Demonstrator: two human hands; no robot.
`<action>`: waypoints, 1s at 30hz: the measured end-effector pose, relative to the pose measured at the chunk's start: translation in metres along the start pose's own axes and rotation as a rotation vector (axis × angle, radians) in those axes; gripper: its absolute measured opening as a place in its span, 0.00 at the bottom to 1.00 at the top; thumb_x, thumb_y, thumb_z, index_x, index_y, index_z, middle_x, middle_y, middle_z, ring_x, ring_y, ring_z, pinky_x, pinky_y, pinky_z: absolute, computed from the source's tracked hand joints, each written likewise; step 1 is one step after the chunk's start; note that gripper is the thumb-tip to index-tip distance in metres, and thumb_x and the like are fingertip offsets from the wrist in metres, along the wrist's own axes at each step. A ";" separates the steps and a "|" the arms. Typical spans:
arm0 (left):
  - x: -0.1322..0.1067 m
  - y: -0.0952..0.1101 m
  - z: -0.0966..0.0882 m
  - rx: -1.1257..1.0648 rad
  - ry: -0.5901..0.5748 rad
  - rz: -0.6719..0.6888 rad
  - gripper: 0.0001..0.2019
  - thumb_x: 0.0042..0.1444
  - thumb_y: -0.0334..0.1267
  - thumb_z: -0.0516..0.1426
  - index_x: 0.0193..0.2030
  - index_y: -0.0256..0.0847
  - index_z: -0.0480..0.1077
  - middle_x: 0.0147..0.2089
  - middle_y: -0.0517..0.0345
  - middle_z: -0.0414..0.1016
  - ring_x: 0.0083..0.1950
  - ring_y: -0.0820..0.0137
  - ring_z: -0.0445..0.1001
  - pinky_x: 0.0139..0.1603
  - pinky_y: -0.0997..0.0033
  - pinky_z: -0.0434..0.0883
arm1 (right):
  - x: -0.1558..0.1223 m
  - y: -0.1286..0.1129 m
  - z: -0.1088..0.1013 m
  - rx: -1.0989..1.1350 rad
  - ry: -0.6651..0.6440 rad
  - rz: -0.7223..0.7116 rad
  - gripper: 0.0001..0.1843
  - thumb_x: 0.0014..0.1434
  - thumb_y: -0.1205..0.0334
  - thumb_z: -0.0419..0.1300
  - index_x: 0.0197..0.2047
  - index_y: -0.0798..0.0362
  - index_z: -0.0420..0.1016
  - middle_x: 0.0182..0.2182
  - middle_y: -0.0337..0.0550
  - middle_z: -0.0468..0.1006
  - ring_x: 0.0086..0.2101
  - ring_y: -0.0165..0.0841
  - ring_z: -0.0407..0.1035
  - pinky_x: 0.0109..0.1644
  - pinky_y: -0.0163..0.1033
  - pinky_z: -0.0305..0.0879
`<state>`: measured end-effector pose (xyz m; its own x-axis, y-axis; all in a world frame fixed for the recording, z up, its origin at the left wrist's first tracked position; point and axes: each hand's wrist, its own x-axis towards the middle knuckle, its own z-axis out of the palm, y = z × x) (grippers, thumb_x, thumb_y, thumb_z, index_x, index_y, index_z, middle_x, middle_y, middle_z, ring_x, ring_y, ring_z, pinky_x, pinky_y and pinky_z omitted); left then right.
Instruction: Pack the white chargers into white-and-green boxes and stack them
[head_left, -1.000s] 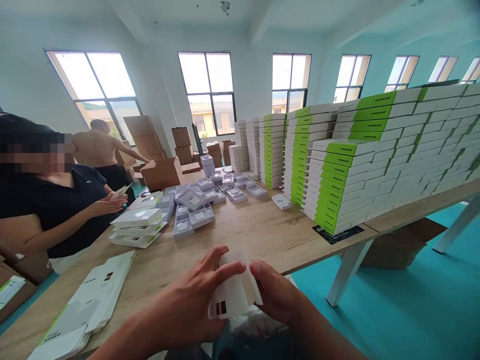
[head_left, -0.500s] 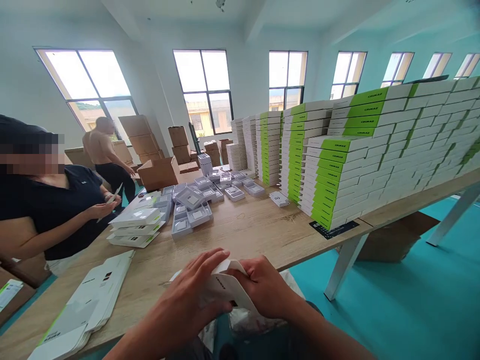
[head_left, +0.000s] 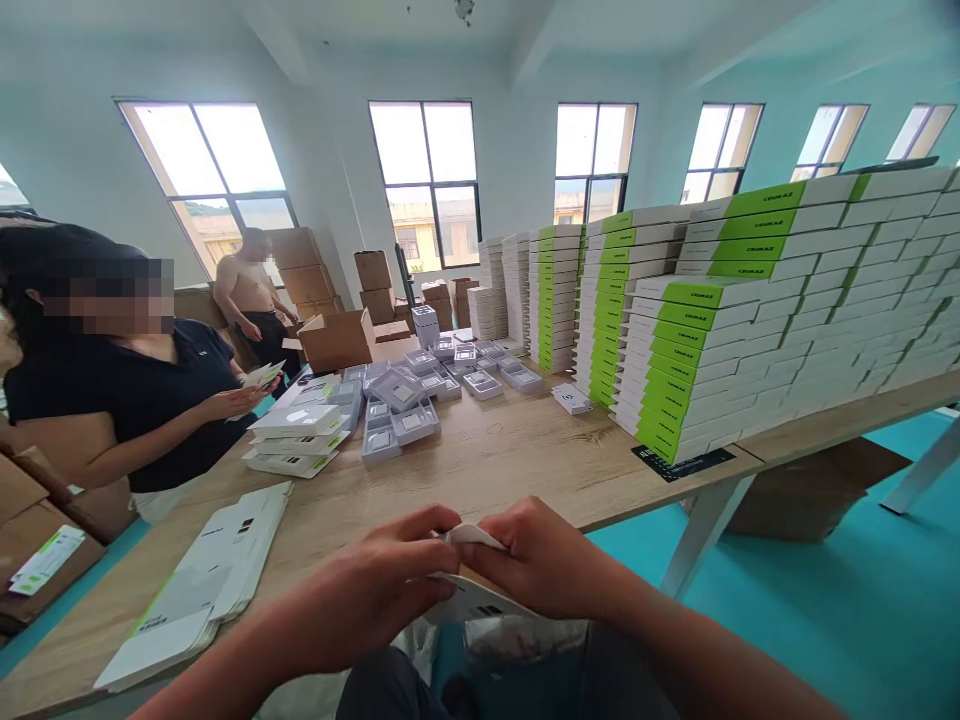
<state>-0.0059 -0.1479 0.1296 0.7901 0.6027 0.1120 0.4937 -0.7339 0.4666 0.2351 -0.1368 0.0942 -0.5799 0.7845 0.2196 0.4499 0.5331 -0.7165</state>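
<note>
To the left of the left hand (head_left: pixel 390 570), near it, the stack of flat cartons (head_left: pixel 199 575) lies; an outward swing of the arm could push it askew. This hand is gripping the left end of a white carton (head_left: pixel 472 600), which is between both hands, at the near side of the table (head_left: pixel 517 460). If the grip becomes loose, the carton could fall. The right hand (head_left: pixel 540 560) is clamped on the carton's bent edge, some fingers hidden; too strong pressure may crease the card.
</note>
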 end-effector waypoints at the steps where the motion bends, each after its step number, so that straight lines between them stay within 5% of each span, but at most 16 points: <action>1: -0.002 0.003 -0.002 0.016 0.003 0.005 0.07 0.67 0.30 0.53 0.43 0.43 0.72 0.56 0.53 0.73 0.48 0.72 0.77 0.49 0.79 0.73 | 0.000 0.000 -0.004 -0.033 -0.044 -0.025 0.17 0.64 0.56 0.58 0.26 0.54 0.71 0.19 0.31 0.64 0.23 0.25 0.54 0.27 0.33 0.45; 4: -0.004 0.011 -0.004 0.116 0.044 0.011 0.09 0.67 0.30 0.51 0.42 0.43 0.72 0.59 0.52 0.71 0.45 0.73 0.78 0.46 0.79 0.74 | 0.002 0.000 -0.014 -0.167 -0.099 -0.119 0.12 0.62 0.64 0.59 0.27 0.53 0.75 0.20 0.34 0.72 0.22 0.26 0.57 0.30 0.34 0.48; 8: 0.003 0.015 -0.004 0.255 0.016 0.027 0.21 0.57 0.21 0.54 0.53 0.47 0.72 0.58 0.54 0.74 0.50 0.67 0.79 0.51 0.73 0.76 | 0.003 -0.003 -0.012 -0.304 0.048 -0.171 0.15 0.65 0.66 0.56 0.28 0.51 0.77 0.23 0.41 0.79 0.24 0.30 0.66 0.32 0.36 0.53; 12: 0.003 0.003 -0.007 0.394 0.138 0.068 0.35 0.55 0.19 0.54 0.67 0.52 0.63 0.64 0.54 0.71 0.62 0.61 0.73 0.63 0.62 0.73 | -0.007 0.008 0.000 0.074 0.369 -0.117 0.09 0.68 0.57 0.58 0.49 0.47 0.75 0.41 0.46 0.85 0.36 0.36 0.76 0.40 0.38 0.66; 15: -0.003 -0.011 -0.003 0.429 0.226 0.085 0.36 0.58 0.20 0.54 0.71 0.54 0.59 0.67 0.54 0.68 0.66 0.61 0.70 0.66 0.59 0.70 | -0.011 0.025 0.010 0.259 0.451 -0.314 0.16 0.66 0.58 0.63 0.56 0.41 0.69 0.55 0.45 0.79 0.50 0.39 0.75 0.53 0.45 0.69; 19: -0.002 -0.022 0.011 0.350 0.277 0.047 0.29 0.62 0.21 0.52 0.65 0.52 0.66 0.64 0.54 0.69 0.61 0.64 0.73 0.62 0.63 0.72 | -0.004 0.040 0.021 0.014 0.526 -0.512 0.25 0.61 0.70 0.66 0.57 0.36 0.71 0.54 0.41 0.80 0.53 0.38 0.73 0.55 0.48 0.70; 23: 0.004 -0.024 0.018 0.232 0.293 0.014 0.16 0.67 0.27 0.51 0.56 0.47 0.72 0.60 0.53 0.72 0.56 0.67 0.76 0.57 0.69 0.74 | 0.000 0.045 0.027 -0.126 0.585 -0.526 0.27 0.61 0.72 0.66 0.60 0.38 0.73 0.53 0.45 0.82 0.50 0.41 0.76 0.53 0.50 0.73; 30: 0.008 -0.027 0.019 0.302 0.254 0.068 0.34 0.66 0.27 0.55 0.74 0.58 0.53 0.64 0.57 0.72 0.59 0.66 0.76 0.61 0.65 0.74 | -0.004 0.057 0.028 -0.098 0.607 -0.448 0.28 0.61 0.68 0.67 0.61 0.35 0.74 0.53 0.44 0.82 0.53 0.43 0.74 0.53 0.51 0.73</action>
<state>-0.0063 -0.1293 0.1016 0.7279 0.5803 0.3651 0.5580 -0.8109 0.1763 0.2439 -0.1190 0.0337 -0.2590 0.5079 0.8215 0.3343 0.8451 -0.4171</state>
